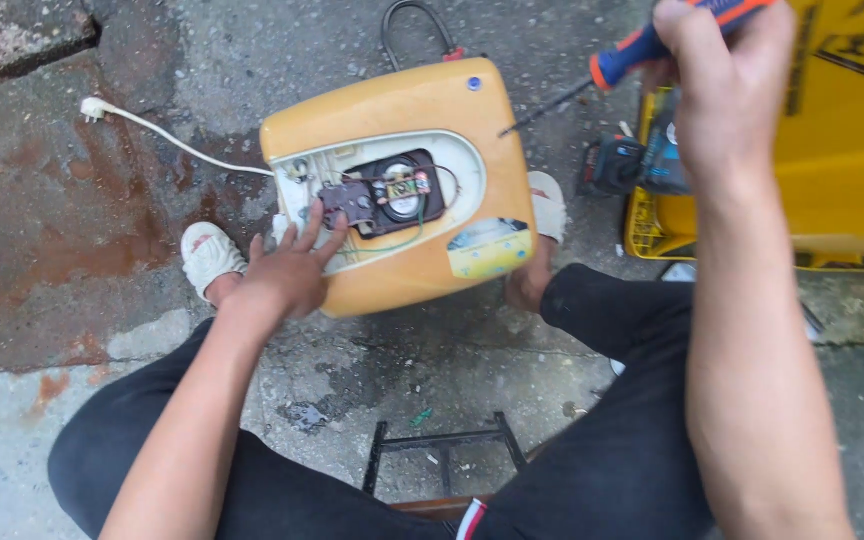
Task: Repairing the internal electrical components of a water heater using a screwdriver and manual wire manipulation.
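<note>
My left hand (pixel 290 268) lay spread open on the yellow appliance (pixel 407 180), its fingers (pixel 312 225) touching the small dark circuit board (pixel 349 202) in the open recess; it gripped nothing. The appliance sat on the wet concrete floor (pixel 82 230) between my 2 feet, its white cord (pixel 167 138) trailing off left. My right hand (pixel 722 75) was closed around an orange-and-blue screwdriver (pixel 642 45), raised above the appliance's right side, near a yellow bin (pixel 852 150).

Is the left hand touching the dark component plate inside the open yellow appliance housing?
Touching. The head view shows the left hand with fingertips resting on the dark component plate inside the yellow appliance housing, no gap visible.
</note>
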